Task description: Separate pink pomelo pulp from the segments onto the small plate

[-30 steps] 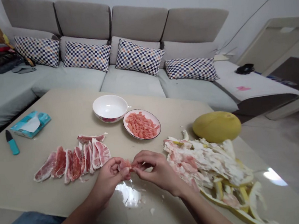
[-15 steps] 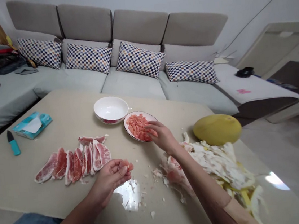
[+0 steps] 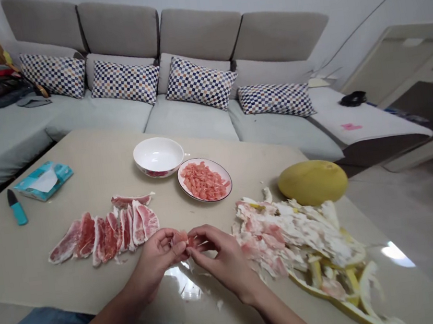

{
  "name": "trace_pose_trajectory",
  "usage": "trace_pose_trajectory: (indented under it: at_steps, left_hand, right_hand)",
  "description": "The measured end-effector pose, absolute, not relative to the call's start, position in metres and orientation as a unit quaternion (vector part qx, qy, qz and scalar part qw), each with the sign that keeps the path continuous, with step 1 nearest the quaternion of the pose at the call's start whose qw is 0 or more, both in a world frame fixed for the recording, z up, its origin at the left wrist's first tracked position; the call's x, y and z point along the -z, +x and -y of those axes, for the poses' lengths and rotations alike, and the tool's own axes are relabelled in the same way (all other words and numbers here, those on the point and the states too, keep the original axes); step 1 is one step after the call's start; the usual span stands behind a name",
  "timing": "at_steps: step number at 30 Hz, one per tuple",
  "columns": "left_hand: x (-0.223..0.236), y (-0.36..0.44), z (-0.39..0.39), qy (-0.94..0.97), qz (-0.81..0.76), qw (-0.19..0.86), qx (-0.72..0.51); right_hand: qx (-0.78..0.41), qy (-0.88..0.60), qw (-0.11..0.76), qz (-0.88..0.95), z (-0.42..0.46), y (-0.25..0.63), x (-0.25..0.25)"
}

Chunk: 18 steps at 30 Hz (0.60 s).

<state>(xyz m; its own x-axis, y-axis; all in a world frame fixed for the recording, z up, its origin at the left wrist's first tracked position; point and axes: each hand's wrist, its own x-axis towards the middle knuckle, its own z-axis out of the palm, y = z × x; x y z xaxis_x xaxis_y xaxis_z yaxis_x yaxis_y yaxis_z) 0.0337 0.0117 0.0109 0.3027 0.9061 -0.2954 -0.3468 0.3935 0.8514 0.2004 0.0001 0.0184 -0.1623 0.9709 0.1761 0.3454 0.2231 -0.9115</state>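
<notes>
Between my hands, over the table's near part, is a small piece of pink pomelo flesh (image 3: 180, 237). My left hand (image 3: 160, 254) is closed on it with thumb and fingers. From the other side my right hand (image 3: 220, 253) pinches at the same piece; its fingertips partly hide it. Several pomelo segments (image 3: 110, 233), pink with white membrane, lie in a row left of my left hand. Beyond my hands, loose pink pulp (image 3: 204, 181) fills much of a dark-rimmed plate (image 3: 223, 171). A heap of pomelo peel and membrane (image 3: 300, 236) lies to the right of my right hand.
An empty white bowl (image 3: 159, 153) stands behind the plate. At the right is a whole yellow-green pomelo (image 3: 313, 183). A knife with a teal handle (image 3: 18, 211) and a tissue pack (image 3: 44, 180) lie at the left. A sofa (image 3: 191, 118) runs along the far side.
My right hand reached over the plate of pulp half a second ago and is now back at the piece in my left hand. My left hand stayed nearly in place.
</notes>
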Motion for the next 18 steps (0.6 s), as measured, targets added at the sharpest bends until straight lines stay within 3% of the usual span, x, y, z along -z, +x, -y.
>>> trace_pose_trajectory:
  at_steps: [10,18]
  left_hand:
    - [-0.019,0.035,-0.01,0.392,-0.408,0.702,-0.432]
    - [-0.016,0.037,-0.009,0.378,-0.451,0.653,-0.477]
  right_hand:
    - [-0.409,-0.515,0.455,0.601,0.006,0.191,-0.02]
    - [-0.366,-0.547,0.502,0.561,0.012,0.176,-0.017]
